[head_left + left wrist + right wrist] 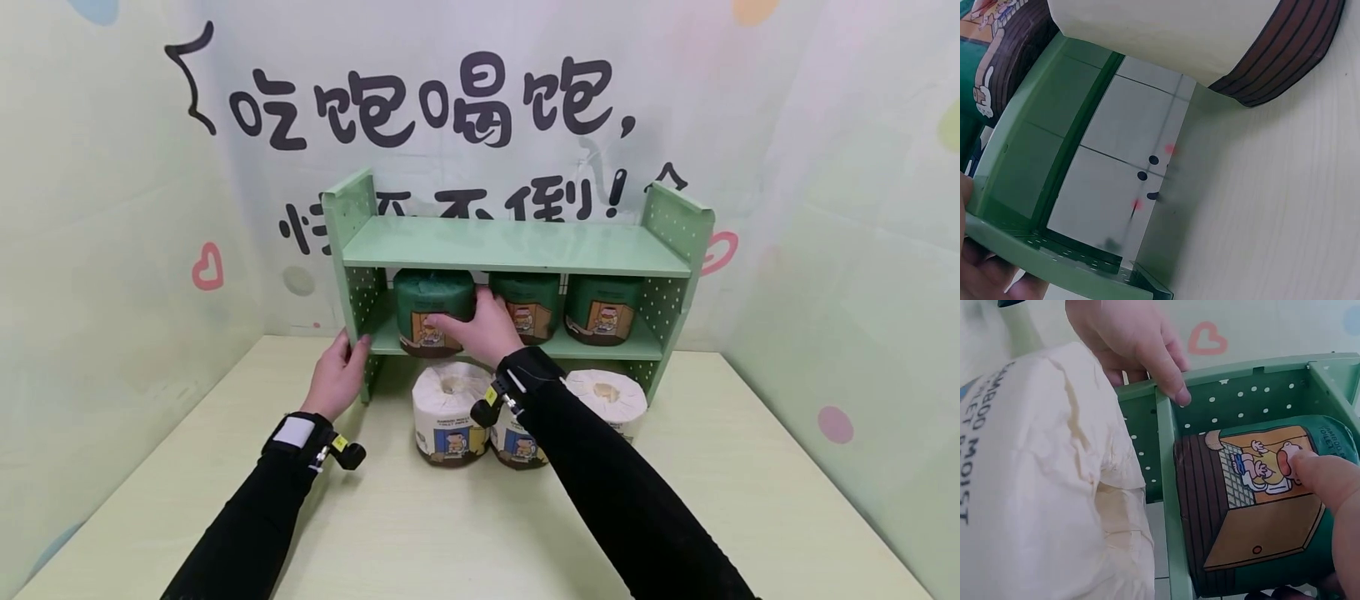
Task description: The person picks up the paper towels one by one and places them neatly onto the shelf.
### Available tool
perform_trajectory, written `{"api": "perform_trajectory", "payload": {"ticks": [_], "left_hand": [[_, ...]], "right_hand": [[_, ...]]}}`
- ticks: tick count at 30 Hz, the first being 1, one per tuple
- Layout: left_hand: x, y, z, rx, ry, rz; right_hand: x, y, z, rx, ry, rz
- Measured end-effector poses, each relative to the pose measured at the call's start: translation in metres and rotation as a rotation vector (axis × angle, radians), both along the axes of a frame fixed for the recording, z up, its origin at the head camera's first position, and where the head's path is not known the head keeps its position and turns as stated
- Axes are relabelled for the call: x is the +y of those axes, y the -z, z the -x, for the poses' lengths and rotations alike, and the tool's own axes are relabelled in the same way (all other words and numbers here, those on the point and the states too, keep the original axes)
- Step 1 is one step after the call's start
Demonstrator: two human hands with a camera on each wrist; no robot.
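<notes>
Remotely, I see the right hand (486,332) gripping a green-wrapped roll (433,298) at the left end of the lower shelf, while the left hand (337,379) pinches the side panel of the green rack (517,246). Two more green rolls (604,310) stand rightward; white-wrapped rolls (452,421) stand below on the table (420,533).

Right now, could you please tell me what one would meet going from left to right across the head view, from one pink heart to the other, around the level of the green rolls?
Left heart → left hand → left green roll → middle green roll → right green roll → right heart.
</notes>
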State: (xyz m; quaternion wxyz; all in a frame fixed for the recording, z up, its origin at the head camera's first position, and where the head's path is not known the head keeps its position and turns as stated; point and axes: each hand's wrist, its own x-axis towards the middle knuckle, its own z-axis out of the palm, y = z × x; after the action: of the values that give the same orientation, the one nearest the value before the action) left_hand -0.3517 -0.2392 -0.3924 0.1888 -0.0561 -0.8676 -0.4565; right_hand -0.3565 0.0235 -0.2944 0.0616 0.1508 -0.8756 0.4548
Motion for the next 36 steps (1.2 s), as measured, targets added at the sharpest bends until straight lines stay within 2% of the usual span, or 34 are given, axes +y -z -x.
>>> {"api": "perform_trajectory", "payload": {"ticks": [10, 26, 36], "left_hand": [[0.003, 0.001, 0.002, -0.006, 0.005, -0.003], [0.004, 0.000, 0.005, -0.005, 0.015, -0.005], [0.000, 0.002, 0.003, -0.021, 0.018, -0.009]], "right_hand": [[-0.006, -0.001, 0.004, -0.005, 0.016, 0.007], [-0.015, -0.002, 0.018, 0.015, 0.041, -0.078], [-0.015, 0.002, 0.014, 0.027, 0.029, -0.101]]}}
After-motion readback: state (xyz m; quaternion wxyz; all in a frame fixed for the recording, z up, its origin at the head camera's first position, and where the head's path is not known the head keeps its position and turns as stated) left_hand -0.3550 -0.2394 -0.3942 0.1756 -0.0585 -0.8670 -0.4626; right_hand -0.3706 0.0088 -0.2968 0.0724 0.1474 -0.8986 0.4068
